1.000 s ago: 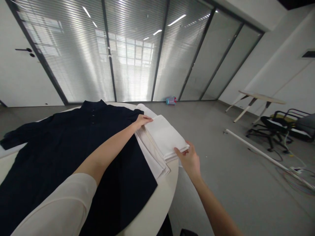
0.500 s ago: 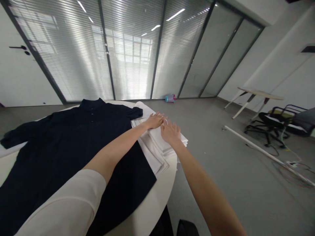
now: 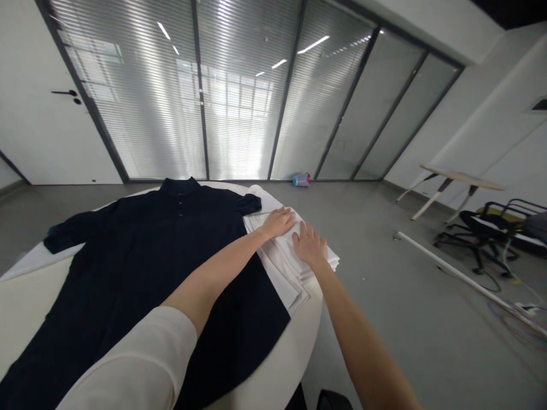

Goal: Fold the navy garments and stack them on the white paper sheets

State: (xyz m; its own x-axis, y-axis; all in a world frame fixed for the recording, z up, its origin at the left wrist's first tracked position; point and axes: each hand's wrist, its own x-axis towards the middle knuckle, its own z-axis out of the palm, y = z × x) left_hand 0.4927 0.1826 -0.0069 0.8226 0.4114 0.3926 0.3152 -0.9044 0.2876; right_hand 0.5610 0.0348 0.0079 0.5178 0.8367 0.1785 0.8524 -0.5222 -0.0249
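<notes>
folded white cloth stack point(image 3: 294, 267) | flat, layered | round table's right edge, beside dark shirt

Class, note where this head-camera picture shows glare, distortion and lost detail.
Head view: glare washes out the blinds; the wide lens tilts the window frames near the edges; the dark shirt shows little fold detail; left hand and right hand on the white cloth are sharp.
</notes>
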